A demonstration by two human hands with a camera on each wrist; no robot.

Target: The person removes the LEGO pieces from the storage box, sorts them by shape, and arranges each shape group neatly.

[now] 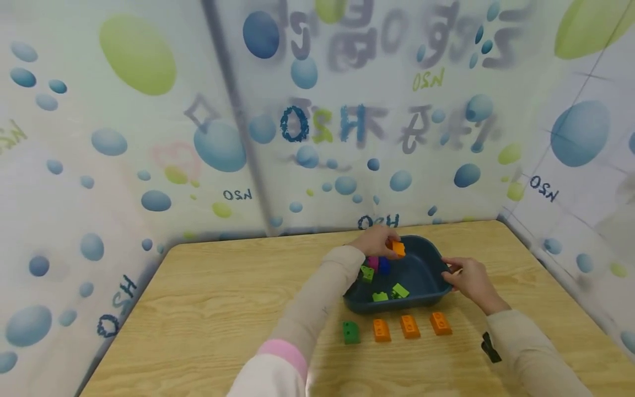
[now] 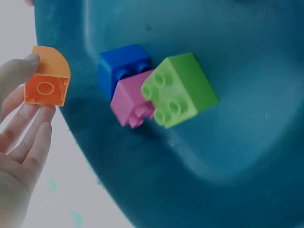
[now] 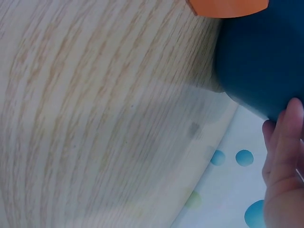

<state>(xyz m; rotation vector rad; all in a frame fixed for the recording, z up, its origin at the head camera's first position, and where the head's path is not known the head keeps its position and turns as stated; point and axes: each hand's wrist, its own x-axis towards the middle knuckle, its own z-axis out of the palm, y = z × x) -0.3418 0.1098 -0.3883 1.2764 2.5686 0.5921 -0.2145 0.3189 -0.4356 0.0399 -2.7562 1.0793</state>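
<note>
1. While the left hand (image 1: 375, 240) hovered over the far left rim of the dark blue tray (image 1: 421, 270), its fingers pinched a single orange brick (image 1: 397, 248), so one piece was out of the tray and in the air at this moment.
2. Judging by the layout, the sorting looked partly done: a row of four bricks lay on the table (image 1: 208, 309) just in front of the tray, a green brick (image 1: 350, 332) at the left and three orange bricks (image 1: 410, 326) beside it, each a little apart from the next.
3. What appeared left was the tray's contents: a pink brick (image 2: 130, 105), a blue brick (image 2: 122, 66) and a light green brick (image 2: 179, 89) crowded together, touching, against the tray's left wall, and two more light green pieces (image 1: 392, 293) near its front wall.
4. The right hand (image 1: 470, 280) held the tray's right rim, fingers curled over the edge; the right wrist view showed only a fingertip against the tray's outer wall, so how firmly it gripped could not be told.
5. The held orange brick, seen from the left wrist, showed its hollow underside with a round tube inside and one corner rounded off into a curve. It was gripped between thumb and fingertips, the other fingers loosely extended below it.
6. It sat just outside the tray wall in that view, not touching the tray or the other bricks.
</note>
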